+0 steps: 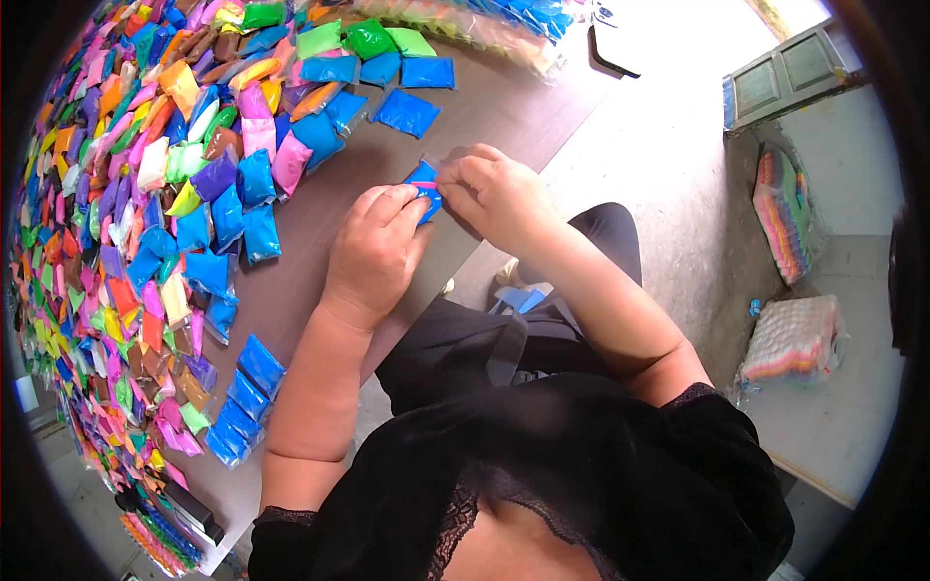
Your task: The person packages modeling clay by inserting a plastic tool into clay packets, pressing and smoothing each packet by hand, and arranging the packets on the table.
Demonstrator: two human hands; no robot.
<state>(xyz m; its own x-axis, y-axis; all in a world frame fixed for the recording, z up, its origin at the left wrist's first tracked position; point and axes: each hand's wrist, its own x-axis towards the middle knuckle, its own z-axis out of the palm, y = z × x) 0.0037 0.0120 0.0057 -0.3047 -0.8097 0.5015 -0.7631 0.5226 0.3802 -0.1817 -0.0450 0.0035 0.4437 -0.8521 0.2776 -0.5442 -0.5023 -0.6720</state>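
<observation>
Over the table edge, a blue packet lies between my two hands, with a small pink strip across it. My left hand has its fingers bent and closed on the packet's near left side. From the right, my right hand pinches the clear wrapper at the packet's right end. Just beyond them, a single blue packet rests flat on the table. A row of blue packets lies to the left of my left forearm.
A large heap of colourful packets covers the left of the table. Bagged packets and a dark-edged phone-like object are at the far side. Stacked colourful bundles stand at the right.
</observation>
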